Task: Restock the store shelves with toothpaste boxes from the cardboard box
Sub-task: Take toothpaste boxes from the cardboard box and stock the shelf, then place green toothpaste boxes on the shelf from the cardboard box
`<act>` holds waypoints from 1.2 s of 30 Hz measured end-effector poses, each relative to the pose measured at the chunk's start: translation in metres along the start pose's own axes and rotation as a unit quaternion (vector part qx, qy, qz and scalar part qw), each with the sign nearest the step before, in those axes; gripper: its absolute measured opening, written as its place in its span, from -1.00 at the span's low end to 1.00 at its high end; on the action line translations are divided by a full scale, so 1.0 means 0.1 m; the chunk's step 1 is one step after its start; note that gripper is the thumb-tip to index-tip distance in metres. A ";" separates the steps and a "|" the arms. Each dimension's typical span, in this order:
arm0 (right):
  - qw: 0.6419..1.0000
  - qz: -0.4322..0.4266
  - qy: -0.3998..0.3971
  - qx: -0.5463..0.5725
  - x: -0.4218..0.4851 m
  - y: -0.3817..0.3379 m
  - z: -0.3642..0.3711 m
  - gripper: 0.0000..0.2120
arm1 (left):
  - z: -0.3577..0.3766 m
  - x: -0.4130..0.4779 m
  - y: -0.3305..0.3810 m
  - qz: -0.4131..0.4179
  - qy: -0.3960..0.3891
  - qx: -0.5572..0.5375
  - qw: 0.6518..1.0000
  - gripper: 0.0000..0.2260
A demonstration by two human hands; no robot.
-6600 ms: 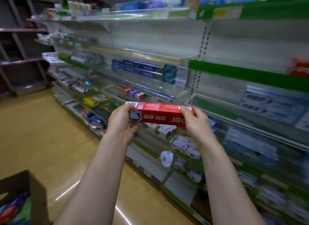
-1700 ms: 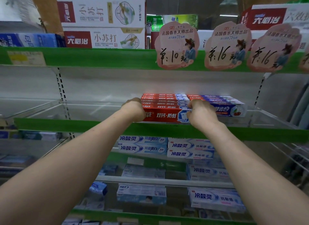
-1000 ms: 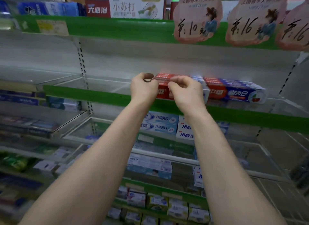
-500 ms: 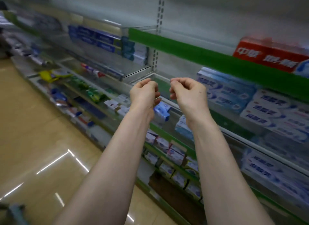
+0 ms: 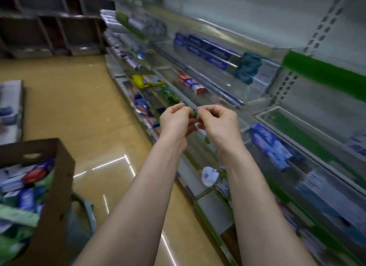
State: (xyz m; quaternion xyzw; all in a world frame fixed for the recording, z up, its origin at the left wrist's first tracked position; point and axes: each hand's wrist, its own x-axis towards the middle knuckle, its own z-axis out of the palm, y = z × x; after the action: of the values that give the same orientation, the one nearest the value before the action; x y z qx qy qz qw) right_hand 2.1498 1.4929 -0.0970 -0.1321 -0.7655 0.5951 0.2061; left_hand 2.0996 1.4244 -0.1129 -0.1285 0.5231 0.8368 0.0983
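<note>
The brown cardboard box (image 5: 59, 186) stands at the lower left, filled with several toothpaste boxes (image 5: 21, 188) in blue, green and red. Both my arms reach out toward the shelving (image 5: 257, 99) on the right. My left hand (image 5: 174, 121) and my right hand (image 5: 219, 123) hover side by side at mid-frame with fingers curled in, fingertips almost touching, and they hold nothing. They are in the air in front of the lower shelves, well right of and above the cardboard box. The picture is blurred by motion.
Blue toothpaste boxes (image 5: 208, 52) line an upper glass shelf, a red-and-white box (image 5: 192, 84) lies below them, and a blue box (image 5: 269, 147) lies nearer at right. A yellow pack (image 5: 146, 80) sits further down the aisle. Tan floor (image 5: 83, 107) stretches left; dark shelving (image 5: 49, 28) stands behind.
The red toothpaste box was left on the green-edged shelf and both hands came away with nothing in them. My view has swung left and down, bringing the cardboard box into sight.
</note>
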 end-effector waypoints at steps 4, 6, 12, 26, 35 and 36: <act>0.998 -0.001 -0.059 -0.008 0.07 -0.01 0.78 -0.77 | -0.68 0.34 0.33 0.009 0.063 -0.002 0.998 -0.78; 0.995 0.002 -0.096 -0.007 0.09 -0.02 1.19 -0.78 | -1.06 0.49 0.48 0.014 0.098 -0.006 0.995 -0.76; 0.977 0.009 -0.213 -0.010 0.11 -0.05 2.21 -0.87 | -1.98 0.80 0.74 0.013 0.191 -0.043 0.981 -0.79; 0.891 0.040 -0.452 -0.016 0.58 0.15 3.96 -0.84 | -3.32 1.65 1.04 0.023 0.410 -0.114 0.905 -0.76; 0.837 0.057 -0.541 -0.049 0.91 0.42 4.71 -0.84 | -3.75 1.99 0.94 -0.023 0.527 -0.167 0.833 -0.87; 0.833 0.063 -0.548 -0.053 0.92 0.45 4.77 -0.84 | -3.79 2.02 0.91 -0.027 0.532 -0.175 0.828 -0.87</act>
State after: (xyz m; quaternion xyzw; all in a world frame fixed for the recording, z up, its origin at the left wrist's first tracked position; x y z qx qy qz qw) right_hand 1.8412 1.1373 -0.2242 0.1571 -0.7734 0.5403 -0.2920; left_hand 1.9233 1.0493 -0.2586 -0.5833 0.3357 0.7131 -0.1964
